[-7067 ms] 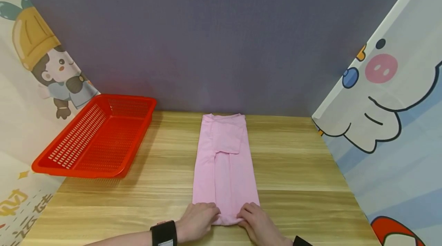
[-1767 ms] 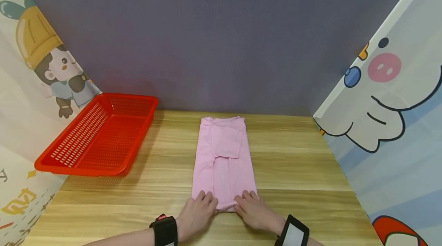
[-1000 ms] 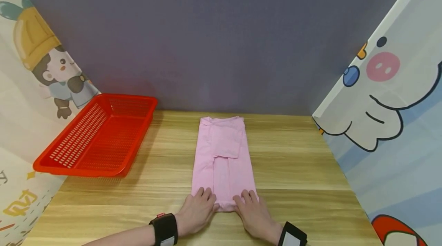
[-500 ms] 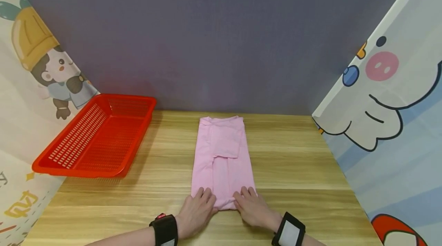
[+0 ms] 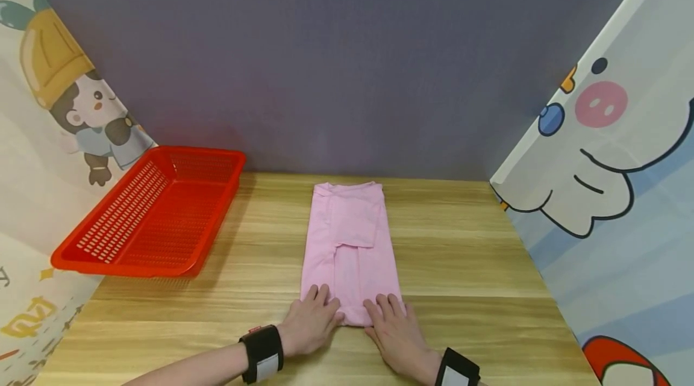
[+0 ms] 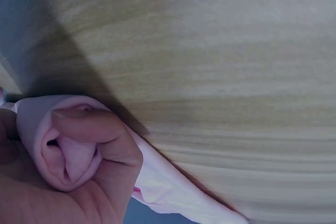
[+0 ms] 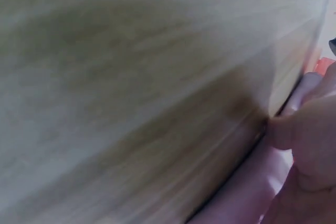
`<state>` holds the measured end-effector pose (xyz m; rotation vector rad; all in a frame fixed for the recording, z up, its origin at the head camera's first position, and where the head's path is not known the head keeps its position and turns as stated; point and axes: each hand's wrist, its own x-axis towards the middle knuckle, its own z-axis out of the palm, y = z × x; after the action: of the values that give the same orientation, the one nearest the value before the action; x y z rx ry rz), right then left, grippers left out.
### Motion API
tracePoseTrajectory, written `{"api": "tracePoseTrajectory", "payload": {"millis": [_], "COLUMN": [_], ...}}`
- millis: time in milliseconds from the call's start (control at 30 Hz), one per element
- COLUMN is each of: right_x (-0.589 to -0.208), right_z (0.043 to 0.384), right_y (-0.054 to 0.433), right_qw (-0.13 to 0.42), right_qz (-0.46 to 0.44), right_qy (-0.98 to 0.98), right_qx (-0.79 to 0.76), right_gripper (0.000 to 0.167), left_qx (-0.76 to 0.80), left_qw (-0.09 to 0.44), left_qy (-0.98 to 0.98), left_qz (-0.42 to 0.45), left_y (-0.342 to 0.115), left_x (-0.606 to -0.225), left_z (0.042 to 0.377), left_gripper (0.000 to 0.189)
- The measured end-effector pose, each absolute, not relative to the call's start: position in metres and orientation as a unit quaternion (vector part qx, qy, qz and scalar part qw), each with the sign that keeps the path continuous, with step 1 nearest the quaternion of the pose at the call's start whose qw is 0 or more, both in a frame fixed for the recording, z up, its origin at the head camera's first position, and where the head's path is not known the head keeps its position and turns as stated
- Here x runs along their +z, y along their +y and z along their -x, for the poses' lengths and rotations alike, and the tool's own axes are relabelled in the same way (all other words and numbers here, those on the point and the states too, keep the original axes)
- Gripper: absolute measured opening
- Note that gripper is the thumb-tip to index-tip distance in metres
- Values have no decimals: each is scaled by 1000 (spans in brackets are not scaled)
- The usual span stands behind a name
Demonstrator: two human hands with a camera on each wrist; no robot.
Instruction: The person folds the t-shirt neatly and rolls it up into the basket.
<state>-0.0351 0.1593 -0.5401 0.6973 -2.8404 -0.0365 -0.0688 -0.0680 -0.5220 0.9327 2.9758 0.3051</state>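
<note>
Left grip (image 5: 306, 327) curled, right grip (image 5: 399, 336) lightly bent, side by side but apart, backs upward.

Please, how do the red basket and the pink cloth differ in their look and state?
The red basket has raised walls with many small holes, while the pink cloth lies low and shows no such holes. The basket is an open container; the cloth is folded into a long strip, rolled at its near end. Nobody touches the basket, whereas the left hand and right hand are on the cloth. Both look plain in colour.
</note>
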Motion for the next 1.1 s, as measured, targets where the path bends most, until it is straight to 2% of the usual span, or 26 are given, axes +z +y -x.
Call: {"api": "tracePoseTrajectory", "payload": {"millis": [133,300,433,567,667,733,833,1100], "right_x": [-542,-544,-530,-511,-506,-504,-505,-523], "right_z": [39,48,55,60,62,61,55,40], "right_y": [159,163,167,167,166,165,162,157], "right_qw": [109,101,32,-77,-119,-126,-104,21], "right_qz": [-246,-278,-297,-287,-276,-268,-253,-227], "right_qy": [-963,-955,-953,-951,-949,-950,-957,-973], "right_qx": [-7,31,57,83,94,98,100,22], "right_gripper": [30,20,19,22,22,21,23,46], "left_qx": [69,-32,-95,-97,-77,-60,-33,62], "left_qw": [-35,-136,-194,-221,-235,-234,-207,-59], "left_qy": [945,926,908,901,901,904,913,940], "left_qz": [-318,-350,-358,-361,-357,-353,-350,-331], "left_y": [-71,-75,-76,-75,-73,-72,-69,-66], "left_x": [-526,-532,-537,-541,-542,-541,-539,-526], "left_z": [68,65,62,61,59,59,59,68], "left_gripper": [31,41,48,43,39,36,31,23]}}
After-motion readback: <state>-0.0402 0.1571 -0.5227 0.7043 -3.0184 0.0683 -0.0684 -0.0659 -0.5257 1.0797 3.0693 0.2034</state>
